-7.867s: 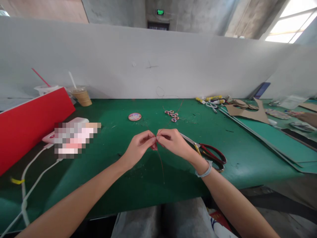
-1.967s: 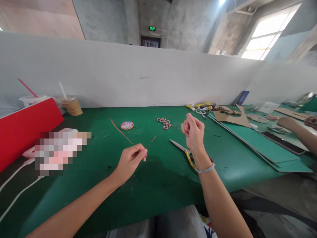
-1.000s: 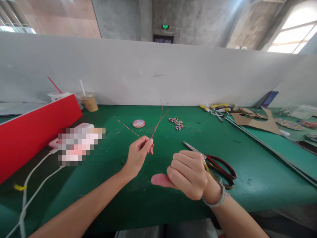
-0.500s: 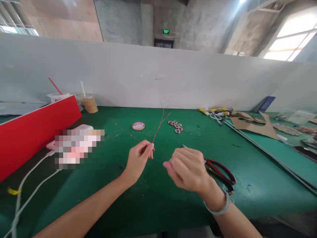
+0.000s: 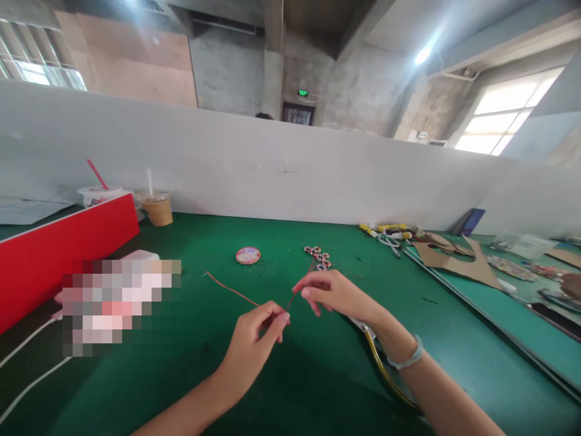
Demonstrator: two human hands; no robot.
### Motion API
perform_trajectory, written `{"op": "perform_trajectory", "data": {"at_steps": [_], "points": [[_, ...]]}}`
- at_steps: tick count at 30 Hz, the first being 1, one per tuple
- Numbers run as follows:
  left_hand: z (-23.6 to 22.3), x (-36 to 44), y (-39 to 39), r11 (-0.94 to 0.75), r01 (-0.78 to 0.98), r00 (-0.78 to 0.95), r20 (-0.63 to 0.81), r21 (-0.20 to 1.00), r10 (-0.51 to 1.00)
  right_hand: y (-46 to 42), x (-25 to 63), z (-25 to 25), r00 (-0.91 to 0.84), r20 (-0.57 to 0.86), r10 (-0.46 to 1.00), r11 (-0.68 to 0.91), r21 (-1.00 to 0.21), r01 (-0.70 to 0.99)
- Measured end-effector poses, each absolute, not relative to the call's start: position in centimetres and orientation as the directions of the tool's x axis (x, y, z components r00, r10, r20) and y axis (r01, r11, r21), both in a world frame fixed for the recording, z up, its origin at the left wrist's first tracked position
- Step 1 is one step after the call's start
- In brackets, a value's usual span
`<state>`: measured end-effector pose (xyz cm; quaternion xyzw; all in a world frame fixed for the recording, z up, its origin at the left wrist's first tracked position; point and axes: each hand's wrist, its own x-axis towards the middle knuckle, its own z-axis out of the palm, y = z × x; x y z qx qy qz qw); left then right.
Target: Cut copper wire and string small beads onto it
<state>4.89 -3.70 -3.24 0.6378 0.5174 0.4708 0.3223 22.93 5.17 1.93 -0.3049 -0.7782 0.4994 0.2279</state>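
Observation:
My left hand (image 5: pixel 261 333) pinches a thin reddish wire (image 5: pixel 232 290) between thumb and fingertips, above the green table. One length of the wire slants up and left from that hand. Another runs right to my right hand (image 5: pixel 336 293), whose thumb and index finger close on it, and a short end shows beyond the fingers. Partly under my right wrist lie scissors (image 5: pixel 376 357) with yellow-edged handles. Just past the right hand sits a small cluster of flower-like beadwork (image 5: pixel 319 257). A round patterned disc (image 5: pixel 248 255) lies further left.
A red board (image 5: pixel 68 242) stands at the left, with drink cups (image 5: pixel 157 209) behind it and a blurred-out pinkish object (image 5: pixel 120 303) with white cables in front. Markers (image 5: pixel 390 229), small scissors (image 5: pixel 389 243) and cut cardboard (image 5: pixel 458 260) lie at the right. A white partition (image 5: pixel 218 163) closes the back.
My right hand has turned from a loose fist and moved up and left to the wire near my left hand. The view has tilted upward.

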Motion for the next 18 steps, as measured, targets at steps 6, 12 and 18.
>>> {"op": "perform_trajectory", "data": {"at_steps": [6, 12, 18], "points": [[-3.9, 4.9, -3.2, -0.212, 0.271, 0.047, 0.207, 0.939, 0.977, 4.8, 21.7, 1.4, -0.643, 0.086, 0.761, 0.246, -0.955, 0.163], [-4.7, 4.5, -3.0, -0.098, 0.010, 0.182, 0.095, 0.995, 0.979, 5.4, 21.2, -1.1, -0.611, -0.017, 0.791, 0.119, -0.976, 0.182], [-6.1, 4.7, -2.9, 0.195, -0.113, 0.226, -0.166, 0.974, 0.960, 5.4, 21.2, -2.9, -0.556, -0.115, 0.823, 0.048, -0.962, 0.271]]}}
